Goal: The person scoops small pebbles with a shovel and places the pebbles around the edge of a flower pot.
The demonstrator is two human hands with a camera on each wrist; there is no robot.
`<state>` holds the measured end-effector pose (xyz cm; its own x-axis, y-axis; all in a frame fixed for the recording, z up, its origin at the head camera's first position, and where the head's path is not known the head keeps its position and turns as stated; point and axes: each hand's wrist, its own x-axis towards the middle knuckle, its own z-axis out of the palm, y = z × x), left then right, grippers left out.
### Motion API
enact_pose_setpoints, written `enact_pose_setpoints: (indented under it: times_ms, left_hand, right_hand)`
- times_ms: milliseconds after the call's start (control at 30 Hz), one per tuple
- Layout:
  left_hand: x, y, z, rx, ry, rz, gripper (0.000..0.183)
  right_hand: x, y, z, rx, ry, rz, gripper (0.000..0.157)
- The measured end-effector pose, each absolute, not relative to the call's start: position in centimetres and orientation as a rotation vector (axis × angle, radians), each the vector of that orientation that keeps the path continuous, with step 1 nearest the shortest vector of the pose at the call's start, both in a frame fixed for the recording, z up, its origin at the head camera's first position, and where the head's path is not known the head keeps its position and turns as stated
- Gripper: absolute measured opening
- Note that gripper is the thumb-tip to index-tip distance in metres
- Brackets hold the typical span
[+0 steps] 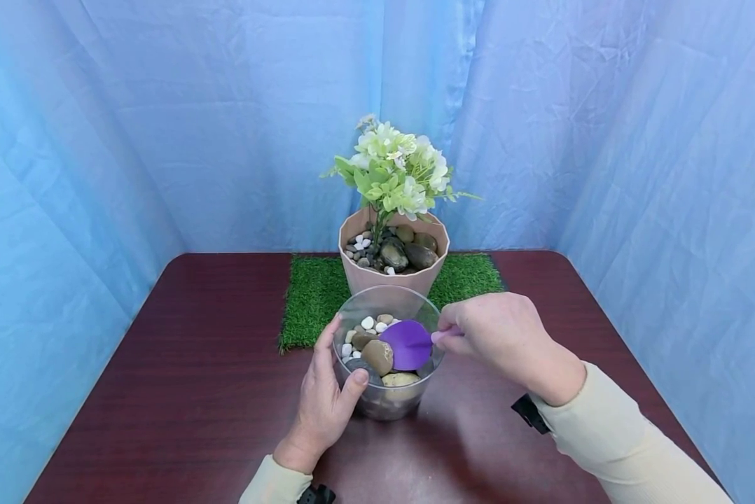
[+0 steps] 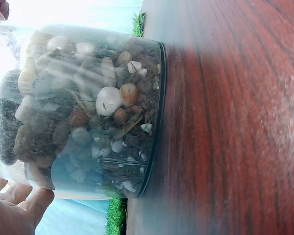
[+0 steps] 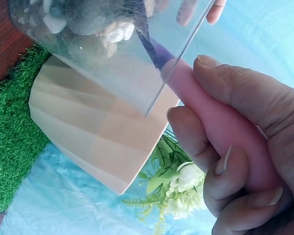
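On the table stands a clear plastic container filled with stones. My left hand holds it by its left side, thumb near the front of the rim. My right hand grips the pink handle of a small garden trowel. The trowel's purple blade lies inside the container, over the stones. Larger brown and grey stones sit at the top, with small white pebbles behind them. Through the wall in the left wrist view, smaller pebbles and bits of wood show lower down.
Right behind the container, a pale pink flowerpot stands on a green artificial grass mat. It holds dark stones and a plant with white flowers. Blue curtains surround the dark red wooden table.
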<state>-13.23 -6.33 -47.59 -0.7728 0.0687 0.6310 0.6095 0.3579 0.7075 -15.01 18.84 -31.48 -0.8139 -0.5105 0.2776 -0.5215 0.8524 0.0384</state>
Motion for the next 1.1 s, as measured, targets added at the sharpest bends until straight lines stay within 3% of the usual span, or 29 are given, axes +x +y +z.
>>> enact_pose_setpoints:
  times_ms: [767, 1100]
  left_hand:
    - [-13.2, -6.4, -47.5, -0.578, -2.134, -1.408, 0.077]
    - [-13.2, -6.4, -47.5, -0.585, -2.118, -1.425, 0.077]
  right_hand:
    - [-14.0, 18.0, -31.0, 0.819, -2.549, 0.011, 0.009]
    - [-13.6, 17.2, -30.8, 0.882, -2.585, 0.004, 0.019]
